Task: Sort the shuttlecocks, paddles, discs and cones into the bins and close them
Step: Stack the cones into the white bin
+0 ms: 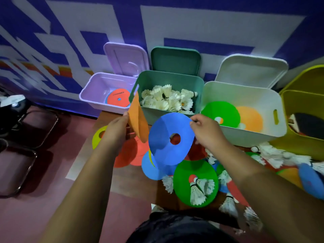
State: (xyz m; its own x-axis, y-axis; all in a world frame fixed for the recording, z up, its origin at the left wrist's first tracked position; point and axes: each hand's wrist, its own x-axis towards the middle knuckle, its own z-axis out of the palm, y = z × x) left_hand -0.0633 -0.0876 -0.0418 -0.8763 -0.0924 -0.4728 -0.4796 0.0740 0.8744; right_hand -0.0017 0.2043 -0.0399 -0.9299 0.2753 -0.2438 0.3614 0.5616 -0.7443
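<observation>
Okay so, head count of the pile. Two hands, one cone each: the left hand (115, 132) gripped an orange cone (138, 120) by its edge, tipped up on its side, and the right hand (207, 132) pinched the rim of a blue cone (163, 142) between thumb and fingers, held in the air between both hands.

Four bins sat just past the hands, all four lids up. Beyond the left hand, the purple bin (87, 95) had two discs, a red one on a blue one. Straight ahead, the green bin (157, 78) was stuffed with shuttlecocks (168, 100), way too many to count. Beyond the right hand, the white bin (245, 97) had two cones, one green and one orange. Furthest right, the yellow bin (298, 100) showed one dark paddle (308, 123).

Under the hands the desk (157, 195) was a mess: one yellow disc (97, 137) left of the left hand, a couple of red discs (128, 155) below it, a green cone (184, 172) under the right forearm with two shuttlecocks on it, and one blue paddle (312, 179) far right among loose shuttlecocks.
</observation>
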